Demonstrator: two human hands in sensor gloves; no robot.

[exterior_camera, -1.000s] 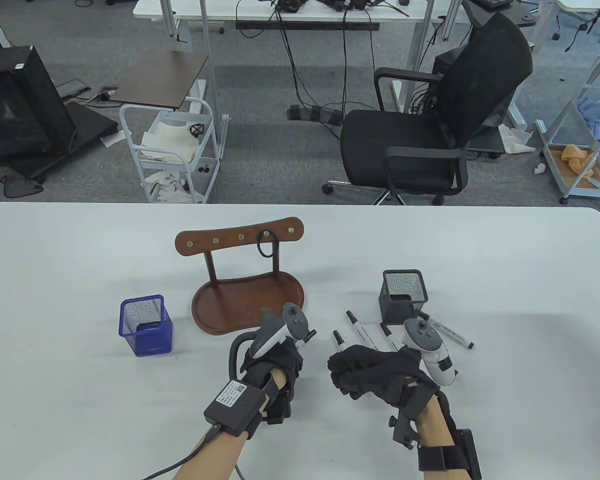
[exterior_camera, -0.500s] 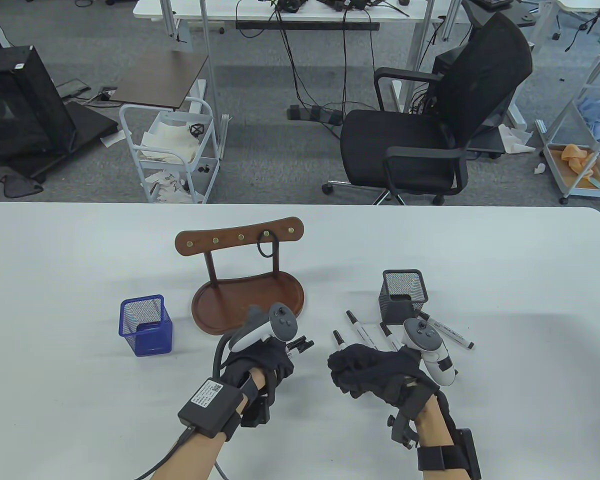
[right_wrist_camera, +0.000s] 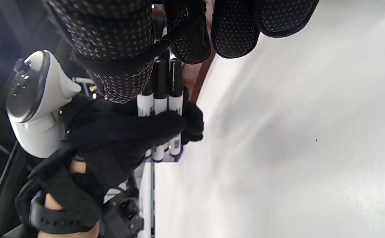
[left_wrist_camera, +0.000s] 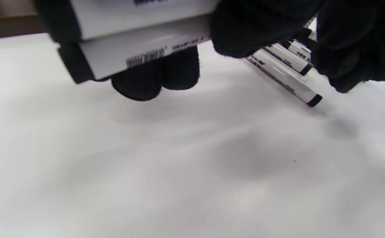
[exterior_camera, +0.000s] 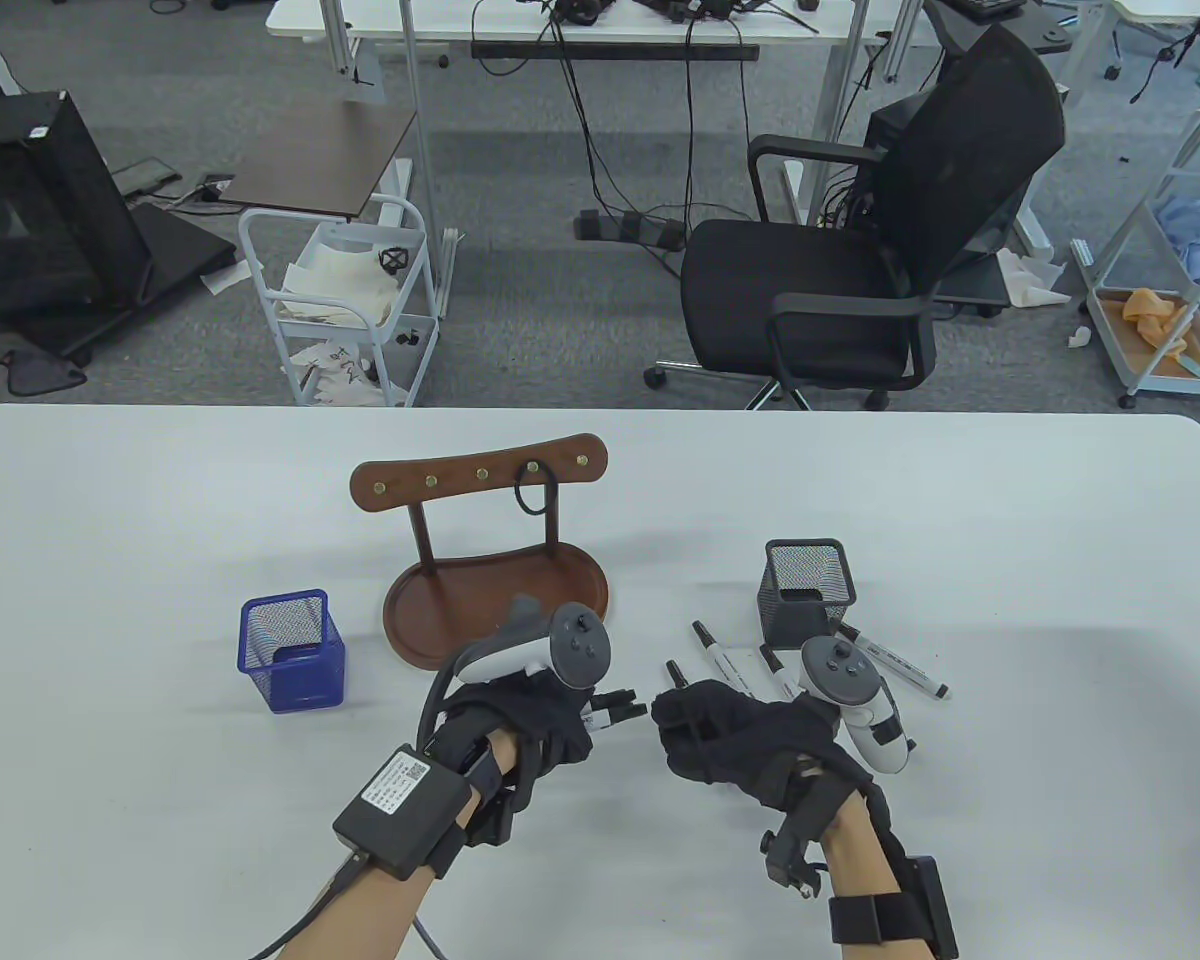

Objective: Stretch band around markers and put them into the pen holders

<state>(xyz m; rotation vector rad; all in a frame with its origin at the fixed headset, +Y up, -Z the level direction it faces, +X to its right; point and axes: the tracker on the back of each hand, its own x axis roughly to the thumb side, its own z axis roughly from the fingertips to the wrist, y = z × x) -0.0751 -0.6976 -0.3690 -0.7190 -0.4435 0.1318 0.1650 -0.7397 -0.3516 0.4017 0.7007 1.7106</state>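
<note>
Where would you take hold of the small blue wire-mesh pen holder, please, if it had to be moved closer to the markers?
Probably by the open top rim of the blue wire-mesh pen holder, coming from above: it stands upright and apart on the white table, so fingers could pinch one thin wall, one inside and one outside. The left hand is nearer but grips a bundle of white markers with black caps.

You look down on the table [exterior_camera: 160, 480] from its near edge; both close wrist views share the markers [right_wrist_camera: 161, 102].
</note>
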